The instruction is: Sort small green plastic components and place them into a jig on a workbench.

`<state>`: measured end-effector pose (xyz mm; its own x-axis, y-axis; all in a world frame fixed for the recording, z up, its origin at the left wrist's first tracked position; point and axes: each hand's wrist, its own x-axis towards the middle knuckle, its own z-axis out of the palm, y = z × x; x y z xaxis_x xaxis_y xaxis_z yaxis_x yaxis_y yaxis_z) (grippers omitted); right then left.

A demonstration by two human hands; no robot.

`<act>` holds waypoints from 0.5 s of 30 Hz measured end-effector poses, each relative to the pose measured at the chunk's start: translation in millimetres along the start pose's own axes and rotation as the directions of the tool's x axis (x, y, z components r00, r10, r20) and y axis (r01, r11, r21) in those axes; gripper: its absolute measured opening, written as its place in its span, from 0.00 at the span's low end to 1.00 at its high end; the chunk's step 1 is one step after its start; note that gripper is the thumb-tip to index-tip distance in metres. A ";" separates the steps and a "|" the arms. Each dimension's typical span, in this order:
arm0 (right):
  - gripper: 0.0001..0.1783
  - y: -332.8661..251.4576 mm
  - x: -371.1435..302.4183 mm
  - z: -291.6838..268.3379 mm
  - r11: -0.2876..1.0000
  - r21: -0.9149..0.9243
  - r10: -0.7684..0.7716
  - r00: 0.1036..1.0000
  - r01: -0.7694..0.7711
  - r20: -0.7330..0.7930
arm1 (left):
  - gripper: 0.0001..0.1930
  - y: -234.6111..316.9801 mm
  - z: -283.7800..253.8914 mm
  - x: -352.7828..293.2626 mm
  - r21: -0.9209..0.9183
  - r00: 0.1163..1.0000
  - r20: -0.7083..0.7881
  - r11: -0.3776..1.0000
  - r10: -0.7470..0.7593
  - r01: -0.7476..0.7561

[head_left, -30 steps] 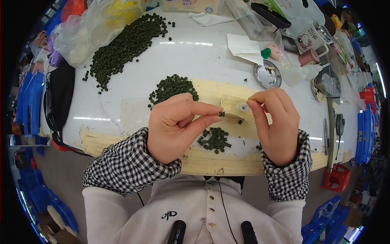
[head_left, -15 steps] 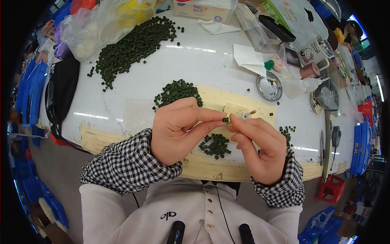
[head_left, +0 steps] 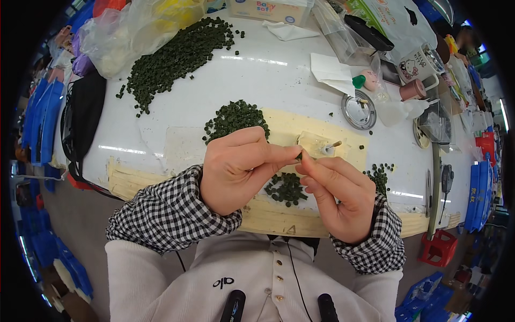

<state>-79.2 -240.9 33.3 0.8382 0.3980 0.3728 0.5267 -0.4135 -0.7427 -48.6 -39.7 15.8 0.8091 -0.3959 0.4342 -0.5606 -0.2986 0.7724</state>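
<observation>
My left hand [head_left: 236,170] and my right hand [head_left: 343,196] meet above the work area, thumbs and forefingers pinched. Between the fingertips sits a tiny dark green part [head_left: 299,157], mostly covered by the fingers. Below the hands lies a small heap of dark green pieces [head_left: 286,189]. A larger heap of thin green pieces [head_left: 236,121] rests just beyond my left hand. Right of my right hand are scattered small green parts [head_left: 380,177]. Behind the fingertips stands a pale block [head_left: 313,144] with a small stick [head_left: 335,144] on a yellowish sheet [head_left: 284,122].
A big pile of dark green parts [head_left: 179,59] spreads at the far left beside plastic bags [head_left: 115,45]. To the right are a round metal dish [head_left: 358,111], white paper [head_left: 331,72], a thread spool [head_left: 412,90], a mug [head_left: 421,65], tweezers [head_left: 428,188] and a dark-handled tool [head_left: 446,180].
The fingertips have drawn closer together around the small green part, which now shows less. My right hand has shifted slightly to the left. The view has tilted a little.
</observation>
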 end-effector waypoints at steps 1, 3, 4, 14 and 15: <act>0.20 -0.5 -0.2 -0.3 1.000 0.008 0.014 1.000 -0.014 -0.003 | 0.15 0.1 0.1 0.6 0.001 1.000 0.004 1.000 0.001 -0.001; 0.20 -1.9 -0.9 -0.8 0.999 0.024 0.040 0.999 -0.040 -0.007 | 0.14 3.0 -0.3 2.7 -0.012 1.000 -0.007 1.000 -0.010 0.010; 0.20 -2.5 -0.8 -1.0 0.998 0.035 0.047 0.999 -0.046 -0.009 | 0.14 4.4 -0.8 3.6 -0.016 1.000 -0.015 1.000 -0.015 0.014; 0.22 -0.5 -0.6 -0.7 1.000 0.015 0.005 1.000 -0.004 -0.014 | 0.13 6.5 -2.9 4.6 -0.049 0.999 -0.026 0.999 -0.025 0.023; 0.22 -0.5 -0.5 -0.7 1.000 0.011 0.003 1.000 -0.003 -0.012 | 0.13 6.1 -2.8 4.7 -0.048 0.999 -0.027 0.999 -0.019 0.018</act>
<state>-79.8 -241.5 33.8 0.8417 0.3865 0.3770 0.5223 -0.4060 -0.7499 -47.7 -40.9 23.9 0.8241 -0.3669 0.4316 -0.5371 -0.2636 0.8013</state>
